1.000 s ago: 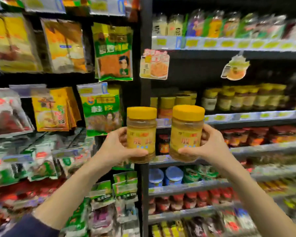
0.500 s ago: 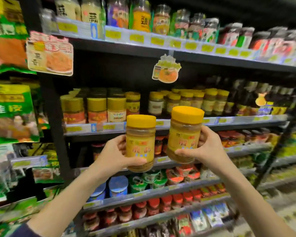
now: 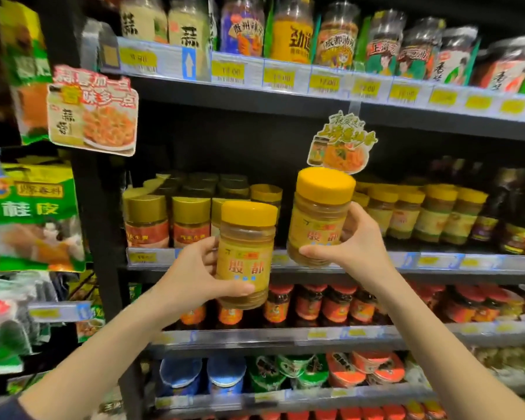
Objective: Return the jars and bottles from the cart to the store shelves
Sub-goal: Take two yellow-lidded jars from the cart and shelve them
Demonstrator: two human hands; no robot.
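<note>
The fingers [image 3: 240, 288] of the left hand [image 3: 194, 274] are curling narrowly round the left jar [image 3: 244, 259], a clear plastic cylinder of tan paste with a yellow screw lid and a yellow label. The thumb is lying across the front near the base and the other fingers are wrapping round the back. The fingers [image 3: 312, 251] of the right hand [image 3: 355, 247] are gripping the right jar [image 3: 319, 219], a matching yellow-lidded plastic jar, in the same way, low on its body.

Both jars are being held in the air in front of the middle shelf [image 3: 437, 262], a dark metal shelf with a strip of yellow price tags along its edge. The left jar is standing upright. The right jar is sitting higher and leaning slightly, lid toward the right. The two jars are near each other but apart.

Behind the left jar, gold-lidded jars with red labels [image 3: 147, 219] are standing in rows on the middle shelf. Behind the right hand, a row of yellow-lidded jars [image 3: 406, 213] is running toward dark sauce bottles [image 3: 515, 219]. A die-cut promotional card [image 3: 341, 144] is hanging from the shelf above, just over the right jar's lid.

Outward, mixed labelled jars [image 3: 291, 34] are lining the top shelf, red-lidded jars [image 3: 309, 301] are filling the shelf below the hands, and blue tubs [image 3: 181, 374] are sitting lower down. At the left, a green seasoning packet [image 3: 34, 216] is hanging beside the shelf upright.
</note>
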